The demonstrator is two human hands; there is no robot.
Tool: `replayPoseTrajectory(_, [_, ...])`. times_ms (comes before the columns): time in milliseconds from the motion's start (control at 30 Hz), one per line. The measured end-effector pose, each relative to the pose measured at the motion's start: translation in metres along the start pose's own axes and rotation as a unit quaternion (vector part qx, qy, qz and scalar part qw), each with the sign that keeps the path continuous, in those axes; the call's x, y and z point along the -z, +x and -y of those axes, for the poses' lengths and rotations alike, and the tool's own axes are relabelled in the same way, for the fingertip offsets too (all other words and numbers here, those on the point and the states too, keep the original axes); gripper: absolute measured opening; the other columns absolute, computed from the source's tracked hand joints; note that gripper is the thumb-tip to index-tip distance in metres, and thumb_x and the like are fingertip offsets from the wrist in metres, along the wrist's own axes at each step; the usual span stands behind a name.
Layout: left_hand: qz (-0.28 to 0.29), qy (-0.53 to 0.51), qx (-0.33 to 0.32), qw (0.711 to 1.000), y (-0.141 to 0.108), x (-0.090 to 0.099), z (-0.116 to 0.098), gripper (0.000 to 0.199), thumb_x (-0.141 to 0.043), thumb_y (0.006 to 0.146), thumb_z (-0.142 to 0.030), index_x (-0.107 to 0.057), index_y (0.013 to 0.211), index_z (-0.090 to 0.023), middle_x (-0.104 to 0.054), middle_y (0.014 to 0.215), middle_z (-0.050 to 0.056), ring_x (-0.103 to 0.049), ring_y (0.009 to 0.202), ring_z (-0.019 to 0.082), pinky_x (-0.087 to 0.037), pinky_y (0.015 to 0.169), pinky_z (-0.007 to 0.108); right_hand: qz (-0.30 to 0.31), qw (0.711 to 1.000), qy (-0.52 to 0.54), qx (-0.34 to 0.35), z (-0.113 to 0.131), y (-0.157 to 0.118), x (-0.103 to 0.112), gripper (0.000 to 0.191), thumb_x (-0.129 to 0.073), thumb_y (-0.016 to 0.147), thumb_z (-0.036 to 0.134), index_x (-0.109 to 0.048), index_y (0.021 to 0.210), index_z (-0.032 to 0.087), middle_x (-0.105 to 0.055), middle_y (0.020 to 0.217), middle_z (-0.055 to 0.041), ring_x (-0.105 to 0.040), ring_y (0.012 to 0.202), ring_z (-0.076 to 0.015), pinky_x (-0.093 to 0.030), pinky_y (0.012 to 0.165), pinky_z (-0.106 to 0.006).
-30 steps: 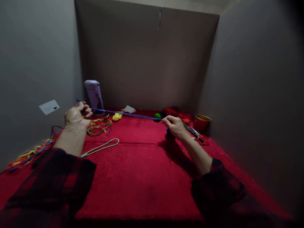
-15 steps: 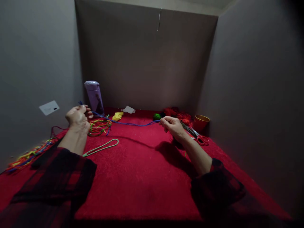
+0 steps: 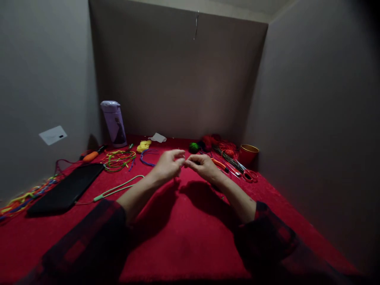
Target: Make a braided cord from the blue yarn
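Observation:
My left hand [image 3: 170, 164] and my right hand [image 3: 202, 166] meet over the middle of the red cloth, fingertips almost touching. Behind the left hand, a blue cord [image 3: 143, 158] bows out in a loop; the fingers hide where it runs between the hands. The right thumb and forefinger are pinched together at its end. Slight blur softens the left fingers, which are bent around the cord. A short dark end hangs below the left hand. To the left lies a pale green cord loop [image 3: 118, 186], near my left forearm.
A black flat slab [image 3: 68, 190] lies left, beside braided cords [image 3: 26, 198] and an orange-handled tool [image 3: 90, 156]. Farther back are a purple bottle [image 3: 114, 124], coiled cords [image 3: 118, 161] and yellow yarn [image 3: 144, 146]. Right: green yarn [image 3: 194, 148], red scissors [image 3: 249, 176], a red cup [image 3: 247, 156].
My left hand has swung right and come up to the right hand. The blue cord, stretched between them before, now hangs slack in a loop. My view has shifted slightly.

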State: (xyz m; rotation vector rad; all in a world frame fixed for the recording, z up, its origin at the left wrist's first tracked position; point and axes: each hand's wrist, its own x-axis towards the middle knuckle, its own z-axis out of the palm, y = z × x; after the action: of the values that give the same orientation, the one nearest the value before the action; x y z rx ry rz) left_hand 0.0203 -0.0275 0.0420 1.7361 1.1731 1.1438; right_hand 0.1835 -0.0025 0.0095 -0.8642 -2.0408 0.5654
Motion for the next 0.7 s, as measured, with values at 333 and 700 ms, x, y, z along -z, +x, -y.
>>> replayPoseTrajectory(333, [0.006,0.220,-0.076,0.972,0.003,0.004,0.020,0.018,-0.052,0.075,-0.024,-0.065,0.068,-0.013,-0.054,0.048,0.001,-0.045,0.045,0.009,-0.033,0.047,0.021,0.008,0.999,-0.011,-0.039,-0.007,-0.001,0.009,0.028,-0.051,0.080,0.035,-0.066,0.070,0.014,-0.056,0.059,0.0006,-0.043,0.053,-0.0090,-0.032,0.052,-0.022])
replayPoseTrajectory(700, [-0.055,0.177,-0.016,0.983,0.011,0.035,0.031,0.018,-0.052,0.072,-0.022,-0.060,0.059,-0.014,-0.051,0.041,-0.001,-0.044,0.038,0.008,-0.033,0.041,0.020,-0.070,0.993,-0.043,-0.084,-0.025,0.000,0.020,0.024,-0.054,0.076,0.034,-0.066,0.071,0.014,-0.053,0.055,0.0012,-0.042,0.050,-0.0096,-0.031,0.049,-0.023])
